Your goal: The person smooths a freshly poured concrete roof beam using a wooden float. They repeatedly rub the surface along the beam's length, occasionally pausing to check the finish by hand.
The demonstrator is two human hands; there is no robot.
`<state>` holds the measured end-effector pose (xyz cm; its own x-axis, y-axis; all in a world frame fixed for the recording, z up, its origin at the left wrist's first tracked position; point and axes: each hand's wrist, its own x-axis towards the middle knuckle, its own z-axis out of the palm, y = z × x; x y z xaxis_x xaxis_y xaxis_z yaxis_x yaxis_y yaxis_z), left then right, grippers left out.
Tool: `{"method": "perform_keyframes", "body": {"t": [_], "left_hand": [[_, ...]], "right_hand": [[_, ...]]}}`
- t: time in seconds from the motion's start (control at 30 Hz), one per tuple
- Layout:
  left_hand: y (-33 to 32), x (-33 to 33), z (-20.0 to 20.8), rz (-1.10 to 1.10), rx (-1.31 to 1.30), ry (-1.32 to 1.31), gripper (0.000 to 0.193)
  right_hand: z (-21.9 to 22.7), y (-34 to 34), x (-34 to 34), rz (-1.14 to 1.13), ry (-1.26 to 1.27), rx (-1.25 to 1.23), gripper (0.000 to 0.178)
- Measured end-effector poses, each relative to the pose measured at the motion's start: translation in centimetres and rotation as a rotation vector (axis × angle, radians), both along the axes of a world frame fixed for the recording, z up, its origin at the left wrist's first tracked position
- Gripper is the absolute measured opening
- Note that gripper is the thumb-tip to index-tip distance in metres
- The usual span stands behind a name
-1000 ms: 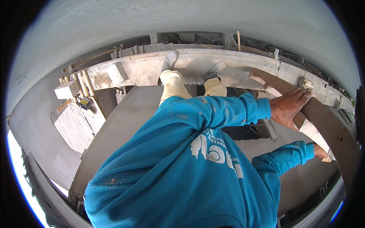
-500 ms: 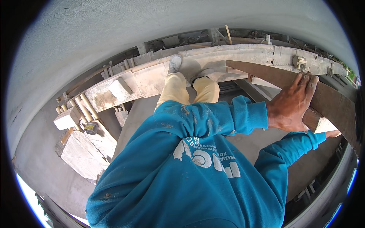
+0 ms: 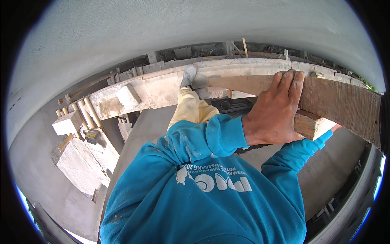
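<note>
So, the board (image 3: 341, 103) is in our left hand (image 3: 273, 112), half-closed, fingers over its face, batten (image 3: 308, 125) against its underside. Right hand (image 3: 336, 127) mostly hidden below the board; can't tell its grip. Held: done. Fixed: can't tell; letting go looks left. Just left of the board's far end, our foot (image 3: 188, 75) on the pale ledge (image 3: 162, 89) could obstruct. Well left: tape measure (image 3: 92, 136).
</note>
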<state>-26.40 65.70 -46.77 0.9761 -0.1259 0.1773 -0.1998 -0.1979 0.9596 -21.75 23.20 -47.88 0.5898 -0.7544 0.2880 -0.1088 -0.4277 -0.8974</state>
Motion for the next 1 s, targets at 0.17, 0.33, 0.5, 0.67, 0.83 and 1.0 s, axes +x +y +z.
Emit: {"method": "perform_keyframes", "body": {"t": [0.17,0.33,0.5,0.67,0.83,1.0], "left_hand": [[3.1,-1.3,-0.4,0.166,-0.008,-0.08,0.126],[6.1,-3.3,-0.9,0.256,0.023,-0.082,0.123],[9.9,-3.6,-2.5,0.239,0.082,-0.146,0.126],[13.1,-4.0,-3.7,0.251,0.02,-0.092,0.121],[18.8,-4.1,-4.1,0.201,-0.001,-0.025,0.121],[23.3,-3.2,-4.6,0.178,0.058,-0.076,0.119]], "right_hand": [[-2.2,3.8,-1.0,0.092,0.058,-0.009,0.05],[-3.0,6.7,-1.7,0.163,0.108,-0.037,0.049],[-3.9,9.8,-1.3,0.217,0.138,-0.032,0.048],[-4.7,14.8,-1.6,0.25,0.197,-0.055,0.046],[-5.5,21.3,-2.7,0.249,0.271,-0.078,0.045],[-5.4,25.0,1.6,0.281,0.323,-0.118,0.044]]}}
